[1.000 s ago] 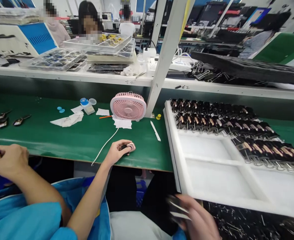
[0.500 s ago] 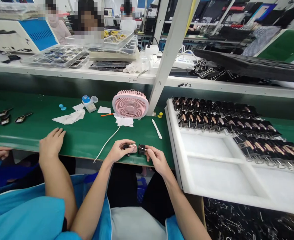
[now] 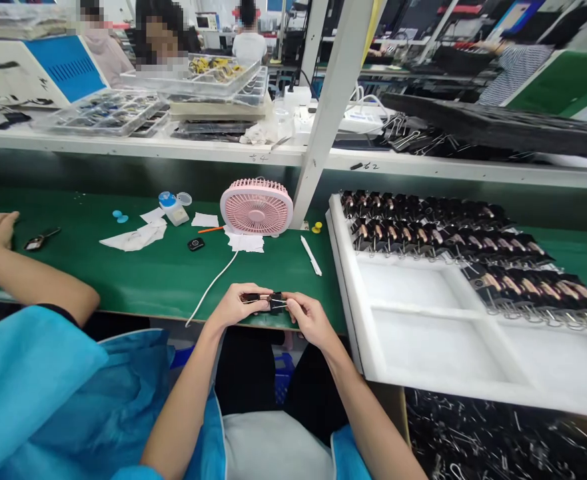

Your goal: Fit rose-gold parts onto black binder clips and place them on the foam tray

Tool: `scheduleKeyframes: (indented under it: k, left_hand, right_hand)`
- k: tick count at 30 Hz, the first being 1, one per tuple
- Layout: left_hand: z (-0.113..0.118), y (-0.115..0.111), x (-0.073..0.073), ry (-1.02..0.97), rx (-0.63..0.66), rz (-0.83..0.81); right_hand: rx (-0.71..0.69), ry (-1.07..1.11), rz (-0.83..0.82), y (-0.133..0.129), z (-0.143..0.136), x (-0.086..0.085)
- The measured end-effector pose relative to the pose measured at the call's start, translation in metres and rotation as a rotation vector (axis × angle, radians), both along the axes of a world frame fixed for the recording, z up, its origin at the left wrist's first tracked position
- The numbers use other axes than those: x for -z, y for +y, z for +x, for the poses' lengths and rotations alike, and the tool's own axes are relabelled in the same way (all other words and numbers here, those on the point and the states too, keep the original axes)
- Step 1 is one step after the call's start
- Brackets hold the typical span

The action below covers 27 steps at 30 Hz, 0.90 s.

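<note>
Near the front edge of the green table, my left hand (image 3: 232,309) pinches a small black and rose-gold device (image 3: 257,297), held edge-on. My right hand (image 3: 309,316) grips the wire handles of a black binder clip (image 3: 276,302) between thumb and fingers. The clip meets the right end of the device; whether its jaws are over the edge I cannot tell. To the right, a white foam tray (image 3: 380,309) holds rows of similar devices with binder clips (image 3: 503,248) on them.
Behind my hands stand a pink fan (image 3: 256,208) and its white cable (image 3: 208,293). A white pen (image 3: 311,256), paper scraps (image 3: 136,237) and a small black piece (image 3: 196,245) lie on the table. A co-worker's arm (image 3: 38,273) reaches in at left. Below the tray is a box of loose clips (image 3: 493,433).
The binder clip has come left against the device, which has turned from face-up to edge-on. The co-worker's hand has moved left, and a small black piece now lies on the table.
</note>
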<state>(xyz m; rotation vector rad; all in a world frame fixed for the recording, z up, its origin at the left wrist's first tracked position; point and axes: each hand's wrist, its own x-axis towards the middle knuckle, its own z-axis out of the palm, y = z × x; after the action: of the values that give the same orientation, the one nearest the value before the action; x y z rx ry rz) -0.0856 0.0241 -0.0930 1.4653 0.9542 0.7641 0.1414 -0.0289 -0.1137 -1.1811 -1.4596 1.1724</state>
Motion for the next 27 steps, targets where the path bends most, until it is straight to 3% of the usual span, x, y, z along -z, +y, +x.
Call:
scheduleKeyframes:
  k: [8, 13, 16, 20, 24, 27]
  left_hand:
    - [-0.001, 0.001, -0.002, 0.015, 0.005, -0.007]
    - [-0.002, 0.006, -0.003, 0.01, -0.002, -0.022]
    - [-0.006, 0.009, -0.003, 0.001, 0.066, -0.069]
    - [-0.012, 0.015, 0.001, -0.12, 0.139, -0.123]
    - [-0.01, 0.021, 0.004, -0.329, -0.129, -0.157]
    - [-0.006, 0.023, 0.005, -0.379, -0.28, -0.131]
  right_hand:
    - [0.047, -0.026, 0.047, 0.0, -0.006, -0.001]
    - [0.063, 0.036, -0.074, -0.003, -0.009, -0.012]
    - [0.046, -0.034, -0.131, -0.011, -0.011, -0.031]
    - [0.037, -0.165, -0.146, -0.035, -0.018, -0.068]
    - [0.15, 0.078, -0.194, -0.071, -0.005, -0.11]
    - [0.385, 0.226, -0.093, -0.087, 0.048, -0.133]
